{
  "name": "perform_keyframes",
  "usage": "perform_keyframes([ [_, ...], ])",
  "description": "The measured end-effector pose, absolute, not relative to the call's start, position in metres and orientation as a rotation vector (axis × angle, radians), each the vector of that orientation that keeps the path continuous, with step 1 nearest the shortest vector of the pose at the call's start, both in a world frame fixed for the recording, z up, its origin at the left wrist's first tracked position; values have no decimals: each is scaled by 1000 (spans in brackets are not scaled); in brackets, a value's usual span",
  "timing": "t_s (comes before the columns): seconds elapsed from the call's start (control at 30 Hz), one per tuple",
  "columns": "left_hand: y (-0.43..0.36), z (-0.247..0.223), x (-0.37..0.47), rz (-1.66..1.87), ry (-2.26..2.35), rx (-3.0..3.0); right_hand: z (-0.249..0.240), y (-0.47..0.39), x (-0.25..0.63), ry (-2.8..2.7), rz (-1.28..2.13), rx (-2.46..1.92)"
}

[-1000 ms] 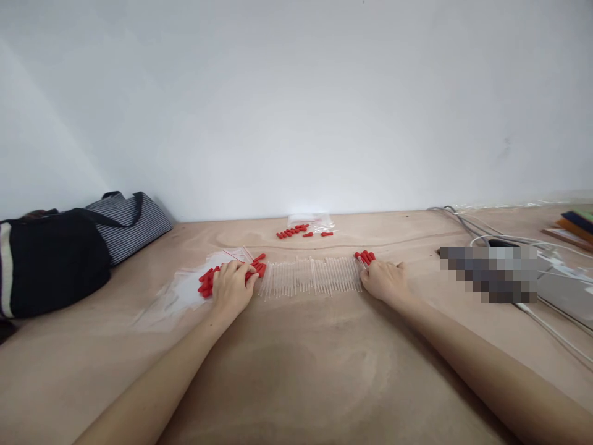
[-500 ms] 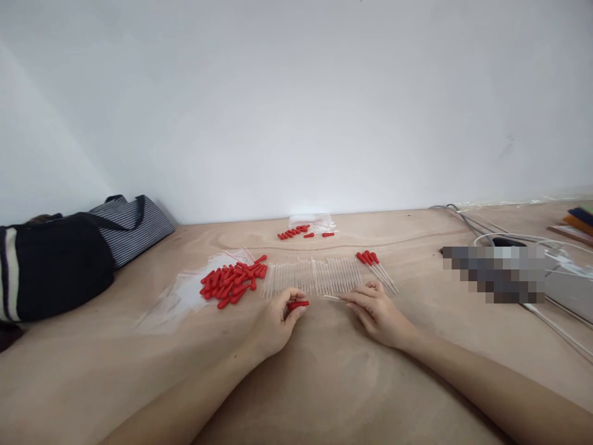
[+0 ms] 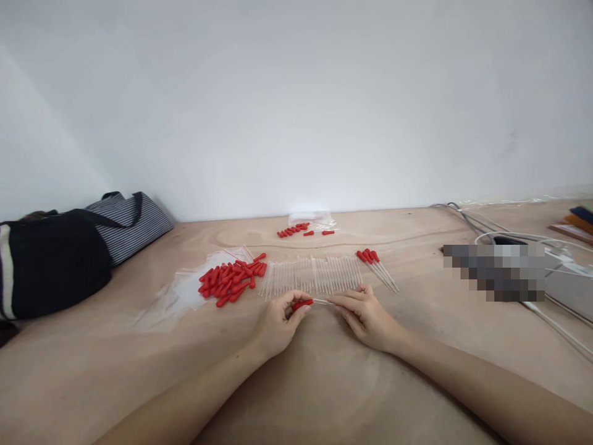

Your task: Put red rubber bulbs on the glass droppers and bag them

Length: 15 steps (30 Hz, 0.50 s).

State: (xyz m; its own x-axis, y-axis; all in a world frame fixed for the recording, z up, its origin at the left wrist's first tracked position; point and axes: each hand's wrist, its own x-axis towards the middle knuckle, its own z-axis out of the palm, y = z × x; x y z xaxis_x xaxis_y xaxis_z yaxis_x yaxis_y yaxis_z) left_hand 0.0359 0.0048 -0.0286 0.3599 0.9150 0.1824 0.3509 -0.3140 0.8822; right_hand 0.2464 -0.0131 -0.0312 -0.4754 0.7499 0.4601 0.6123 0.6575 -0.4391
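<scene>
Joining a red bulb (image 3: 303, 305) to a clear tube (image 3: 320, 301), low over the near side of the table (image 3: 352, 389), in front of the row of tubes (image 3: 312, 276). Left hand (image 3: 280, 321) pinches the bulb between thumb and fingers, narrow end facing right. Right hand (image 3: 368, 318) grips the tube by its far part, fingertips on it, the near end at the bulb's mouth. Can't tell if the tube is inside the bulb or only touching; too small.

To do it well: keep tube and bulb on one line, push straight with a slight twist, no sideways bending, since the tube looks thin and probably snaps if levered. Right fingers would likely do better closer to the bulb, so less bare tube can flex. Left pinch should sit firm near the neck without squashing the mouth. Check the fit by a light tug.

Keep wrists off the row just behind; those tubes lie side by side and would probably roll. Pile of red bulbs (image 3: 231, 281) is to the left, partly on plastic bags (image 3: 180, 290). Three capped tubes (image 3: 377, 269) lie slanted right of the row, bulbs pointing away.
</scene>
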Motion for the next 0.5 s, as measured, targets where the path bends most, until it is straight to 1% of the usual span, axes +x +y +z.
perform_keyframes([
  [0.5,1,-32,42,1021,1123,1763,-30,-13,242,-2151,162,-940],
])
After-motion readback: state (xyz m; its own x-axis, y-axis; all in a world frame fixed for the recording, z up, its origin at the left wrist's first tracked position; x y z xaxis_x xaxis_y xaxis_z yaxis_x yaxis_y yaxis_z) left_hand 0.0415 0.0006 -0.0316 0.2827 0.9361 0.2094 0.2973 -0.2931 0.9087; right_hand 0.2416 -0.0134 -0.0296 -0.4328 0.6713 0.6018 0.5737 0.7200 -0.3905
